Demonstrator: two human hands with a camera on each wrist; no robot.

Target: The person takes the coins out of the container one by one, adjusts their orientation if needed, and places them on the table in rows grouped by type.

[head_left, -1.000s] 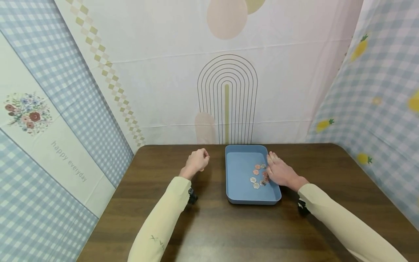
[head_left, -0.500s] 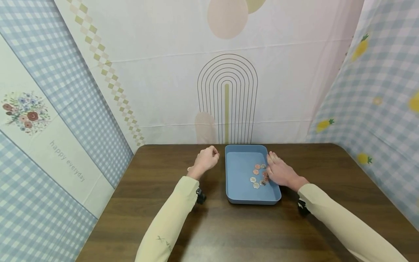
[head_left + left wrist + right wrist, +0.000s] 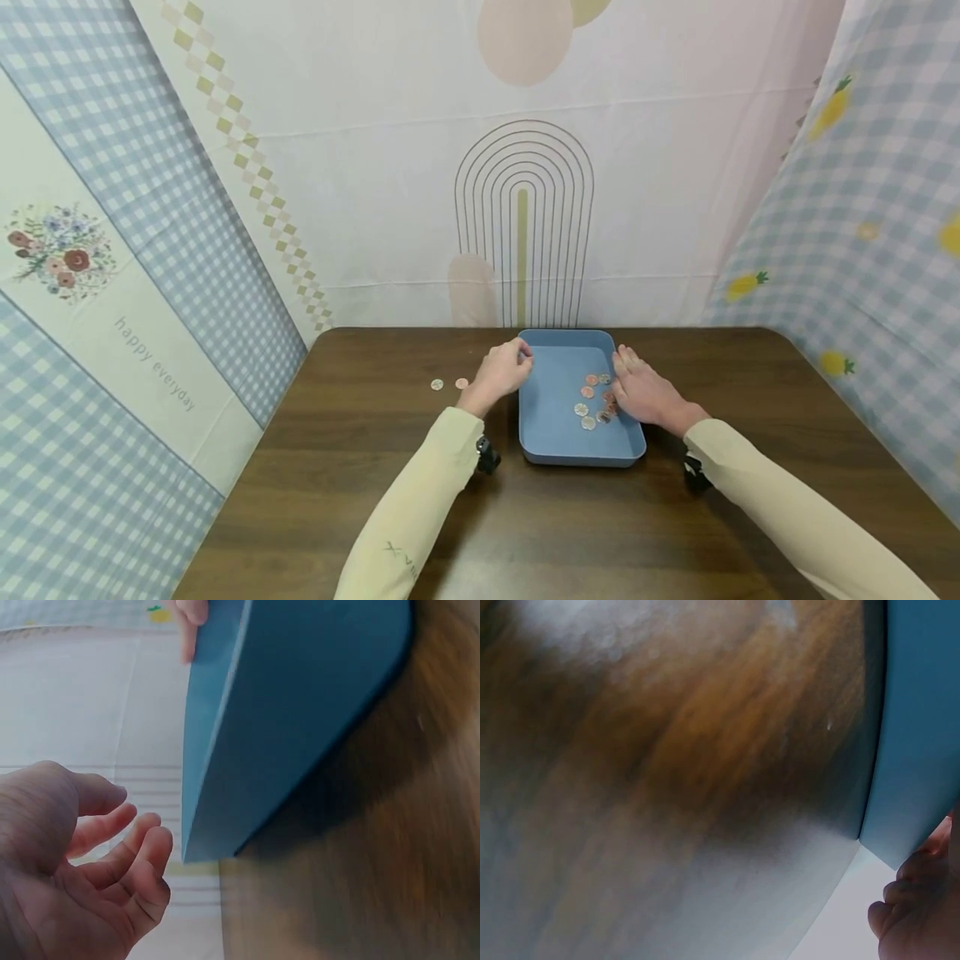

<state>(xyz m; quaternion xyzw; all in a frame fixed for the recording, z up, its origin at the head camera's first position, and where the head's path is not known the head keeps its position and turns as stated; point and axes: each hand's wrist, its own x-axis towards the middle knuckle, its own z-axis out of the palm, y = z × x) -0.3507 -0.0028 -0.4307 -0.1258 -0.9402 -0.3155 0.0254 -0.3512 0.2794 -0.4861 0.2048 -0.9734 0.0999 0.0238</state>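
Observation:
A shallow blue tray (image 3: 558,446) sits on the brown table, with several silver and copper-coloured coins (image 3: 588,423) in its right part. My left hand (image 3: 501,369) hovers at the tray's left rim, fingers loosely bent. In the left wrist view a gap shows between thumb and fingertips, and nothing is seen held. My right hand (image 3: 643,390) grips the tray's right side and hides part of the rim and some coins. Its fingers (image 3: 922,892) lie along the outer wall in the right wrist view. Left of the tray lie a silver coin (image 3: 437,384) and a copper-coloured coin (image 3: 462,383).
The wooden table (image 3: 360,467) ends at a hanging patterned cloth (image 3: 390,208) behind the tray. Blue checked cloths (image 3: 862,192) hang at both sides. A dark wrist camera (image 3: 487,456) sits below my left hand.
My left hand has moved right, away from the two table coins, to the tray's left rim, uncovering those coins. My right hand and the tray have stayed in place.

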